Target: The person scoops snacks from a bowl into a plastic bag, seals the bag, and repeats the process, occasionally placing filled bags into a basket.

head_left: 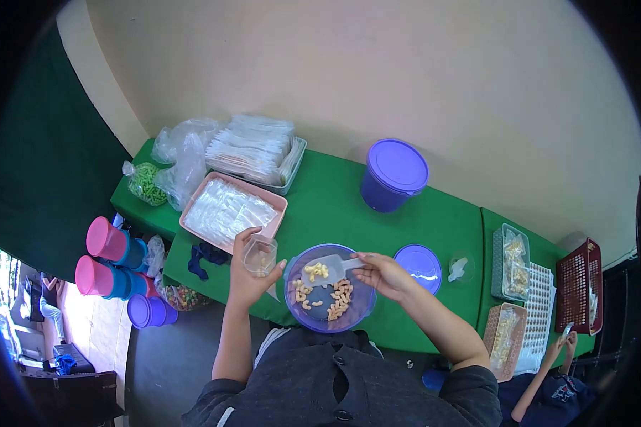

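My left hand (246,276) is closed around a small clear plastic cup (260,256) with a little pale content at its bottom. My right hand (379,274) grips the handle of a translucent white scoop (333,269). Several pale yellow snack pieces (316,271) lie in the scoop, which is over the open purple tub (369,302) in front of my body. Tan, curved snack pieces (340,300) rest on the tub's bottom. The cup is just left of the tub, apart from the scoop.
A pink tray (283,206) of clear bags and a basket (292,174) of white packets stand back left. A lidded purple bucket (397,174) and a purple lid (418,269) are to the right. Farther right are baskets (502,345) and another person's hands (564,344).
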Tool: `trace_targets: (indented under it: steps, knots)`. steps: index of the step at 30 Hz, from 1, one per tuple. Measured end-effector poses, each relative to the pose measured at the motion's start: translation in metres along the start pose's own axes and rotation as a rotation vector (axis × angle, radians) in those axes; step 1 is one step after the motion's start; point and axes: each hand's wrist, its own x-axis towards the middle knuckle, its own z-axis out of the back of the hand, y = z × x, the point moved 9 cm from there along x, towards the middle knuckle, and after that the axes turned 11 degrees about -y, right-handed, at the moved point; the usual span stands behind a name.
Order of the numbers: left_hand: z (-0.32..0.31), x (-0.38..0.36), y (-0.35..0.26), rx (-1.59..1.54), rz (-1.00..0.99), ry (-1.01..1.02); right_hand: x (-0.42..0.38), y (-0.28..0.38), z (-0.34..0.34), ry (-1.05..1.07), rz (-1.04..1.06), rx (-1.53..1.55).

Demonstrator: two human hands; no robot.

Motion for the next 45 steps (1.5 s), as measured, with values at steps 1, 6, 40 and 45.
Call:
trace_targets:
  steps: [1,6,40,45]
  knots:
    - [-0.006,-0.002,-0.006,0.055,-0.023,0.043,-0.01,0.014,0.0,0.016,0.048,0.048]
    - [-0.041,-0.015,-0.019,0.138,-0.06,0.233,-0.072,0.079,-0.016,0.023,0.293,0.055]
    - [0.012,-0.014,0.043,-1.099,0.432,-0.022,0.084,-0.05,-0.027,-0.058,0.442,-1.176]
    - [0.028,-0.017,0.038,-1.007,0.34,-0.023,0.12,-0.116,-0.011,0.104,0.01,-0.97]
